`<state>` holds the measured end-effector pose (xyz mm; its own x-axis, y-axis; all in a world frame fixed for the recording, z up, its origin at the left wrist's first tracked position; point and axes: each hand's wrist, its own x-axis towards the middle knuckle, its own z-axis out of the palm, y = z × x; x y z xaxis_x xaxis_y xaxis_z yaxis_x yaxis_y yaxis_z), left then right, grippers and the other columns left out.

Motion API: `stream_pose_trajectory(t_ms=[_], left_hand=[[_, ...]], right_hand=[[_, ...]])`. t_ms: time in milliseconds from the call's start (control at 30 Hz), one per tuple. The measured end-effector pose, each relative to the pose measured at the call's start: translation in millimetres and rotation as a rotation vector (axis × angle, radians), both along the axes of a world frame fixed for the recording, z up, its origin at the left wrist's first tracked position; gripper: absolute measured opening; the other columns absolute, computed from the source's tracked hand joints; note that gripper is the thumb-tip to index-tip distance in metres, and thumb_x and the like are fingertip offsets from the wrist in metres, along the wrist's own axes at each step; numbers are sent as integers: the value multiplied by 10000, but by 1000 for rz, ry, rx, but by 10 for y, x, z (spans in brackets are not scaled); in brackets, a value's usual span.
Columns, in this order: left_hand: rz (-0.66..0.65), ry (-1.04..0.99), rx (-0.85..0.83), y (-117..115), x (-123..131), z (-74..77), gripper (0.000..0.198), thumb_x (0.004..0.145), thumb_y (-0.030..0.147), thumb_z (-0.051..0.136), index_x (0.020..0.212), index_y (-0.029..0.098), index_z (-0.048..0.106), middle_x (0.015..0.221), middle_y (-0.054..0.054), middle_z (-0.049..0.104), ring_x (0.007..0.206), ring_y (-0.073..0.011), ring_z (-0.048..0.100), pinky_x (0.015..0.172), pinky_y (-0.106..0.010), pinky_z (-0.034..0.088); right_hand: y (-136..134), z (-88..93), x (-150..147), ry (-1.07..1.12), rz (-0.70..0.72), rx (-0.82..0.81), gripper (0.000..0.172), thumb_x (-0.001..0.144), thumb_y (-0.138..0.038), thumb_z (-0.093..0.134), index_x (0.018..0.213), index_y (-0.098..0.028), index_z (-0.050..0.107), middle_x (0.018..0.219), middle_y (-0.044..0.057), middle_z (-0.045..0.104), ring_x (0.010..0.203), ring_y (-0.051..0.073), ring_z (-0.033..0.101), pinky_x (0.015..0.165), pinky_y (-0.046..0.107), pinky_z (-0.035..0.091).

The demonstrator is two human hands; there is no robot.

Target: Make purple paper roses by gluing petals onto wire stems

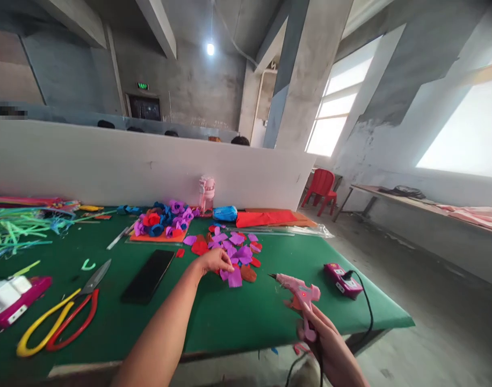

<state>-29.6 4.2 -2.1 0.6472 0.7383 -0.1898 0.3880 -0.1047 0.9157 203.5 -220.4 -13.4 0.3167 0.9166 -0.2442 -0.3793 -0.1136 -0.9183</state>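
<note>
My left hand (216,260) reaches over loose crepe-paper petals, thumb and fingers pinched at the edge of a purple paper petal (235,277). Around it lie more purple petals (244,254), red ones and a brown petal (248,273). A pink hot glue gun (298,287) is in my right hand (324,333), its nozzle pointing left toward the petals and a small red light lit on its side. The cord runs down below the table edge. Something orange-red shows near the right fingers, too blurred to name.
Left on the green table (214,322) lie scissors (74,314), a black phone (148,276) and a power strip (18,306). Finished paper flowers (163,219) are heaped behind. A pink bottle (207,196) stands by the white partition (149,161). Another power strip (342,280) sits right.
</note>
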Motion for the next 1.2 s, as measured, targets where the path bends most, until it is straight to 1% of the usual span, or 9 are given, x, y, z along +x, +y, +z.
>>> stream_pose_trajectory(t_ms=[100, 167, 267, 333, 467, 667, 900, 1000, 1200], left_hand=[[11, 51, 27, 10, 28, -32, 274, 463, 334, 777, 608, 112, 707, 509, -3, 603, 517, -95, 485, 544, -227, 367], [20, 78, 18, 20, 46, -49, 249, 464, 310, 783, 595, 115, 700, 506, -4, 609, 512, -93, 487, 541, -223, 371], [25, 120, -5, 18, 65, -55, 213, 457, 271, 795, 558, 120, 683, 483, 1, 603, 489, -89, 482, 525, -220, 372], [-1, 115, -20, 5, 70, -46, 191, 463, 249, 794, 555, 125, 683, 488, -1, 612, 499, -96, 505, 543, -223, 392], [-53, 138, -43, -21, 75, -23, 134, 488, 200, 776, 526, 127, 670, 461, 3, 599, 500, -107, 529, 555, -228, 410], [-26, 143, -55, -43, 100, -12, 108, 506, 132, 752, 495, 130, 644, 453, 12, 592, 496, -106, 539, 559, -233, 432], [-43, 159, -27, -63, 107, 3, 127, 490, 145, 775, 493, 121, 650, 452, 6, 590, 487, -105, 527, 529, -227, 409], [-47, 155, -39, -63, 110, 2, 134, 487, 148, 778, 489, 121, 647, 444, 7, 584, 477, -100, 519, 520, -224, 404], [-54, 163, -38, -59, 116, 1, 146, 478, 182, 788, 495, 123, 656, 437, 6, 583, 465, -96, 509, 512, -220, 403]], right_hand=[[-125, 52, -113, -137, 74, 3, 461, 676, -515, 696, 969, -162, 649, 497, -31, 492, 442, 95, 430, 413, 211, 342], [-168, 96, -166, -226, 125, 17, 444, 725, -526, 650, 975, -160, 635, 501, -32, 485, 459, 95, 418, 440, 217, 353], [-171, 147, -210, -341, 206, 29, 388, 806, -514, 569, 969, -162, 598, 507, -39, 469, 478, 87, 392, 465, 207, 345], [-142, 173, -229, -404, 232, 34, 370, 821, -514, 547, 951, -168, 572, 503, -44, 463, 475, 87, 389, 458, 204, 331], [-55, 205, -288, -479, 244, 23, 387, 803, -552, 535, 896, -177, 536, 471, -53, 459, 431, 92, 385, 423, 211, 306], [73, 154, -432, -584, 269, 20, 373, 786, -567, 524, 830, -202, 466, 532, -46, 515, 406, 90, 400, 397, 215, 322], [243, 64, -531, -861, 292, 30, 320, 833, -522, 441, 859, -204, 472, 612, -20, 570, 438, 106, 457, 423, 220, 342], [293, 88, -564, -993, 294, 81, 267, 856, -476, 419, 836, -211, 448, 661, -5, 583, 477, 110, 460, 459, 221, 346], [336, 179, -638, -1136, 322, 78, 217, 869, -419, 403, 777, -223, 409, 616, -9, 542, 516, 127, 459, 496, 224, 321]])
